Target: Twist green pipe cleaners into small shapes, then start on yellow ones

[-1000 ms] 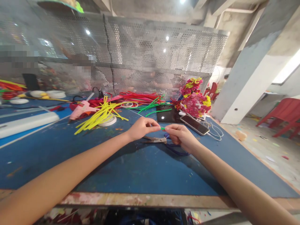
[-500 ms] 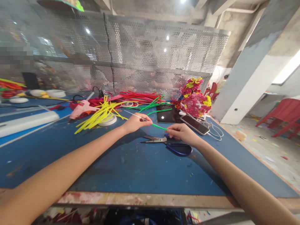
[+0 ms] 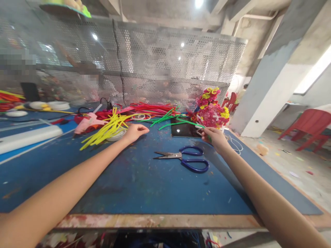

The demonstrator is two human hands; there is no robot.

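Observation:
My left hand (image 3: 138,132) is closed in a pinch above the table, right of the yellow pipe cleaners (image 3: 106,130). Whatever is between its fingertips, if anything, is too small to make out. Further right, my right hand (image 3: 213,137) pinches a green pipe cleaner (image 3: 193,123), which slants up and left from the fingertips toward the loose green pipe cleaners (image 3: 165,117). A bit of green also shows under that palm. Scissors (image 3: 177,155) with blue handles lie on the table between and below the hands, blades slightly parted and pointing left.
A dark tablet-like slab (image 3: 178,132) lies behind the hands, with a white cable (image 3: 238,146) at right. Pink and yellow fuzzy flowers (image 3: 212,115) stand at the back. A pink glue gun (image 3: 89,122), tape rolls and red pipe cleaners (image 3: 152,107) line the mesh screen (image 3: 144,55).
My hands have moved apart, left hand leftward and right hand rightward. The green piece stretched between them and the thin white strand at my left hand no longer show there. The scissor handles are uncovered.

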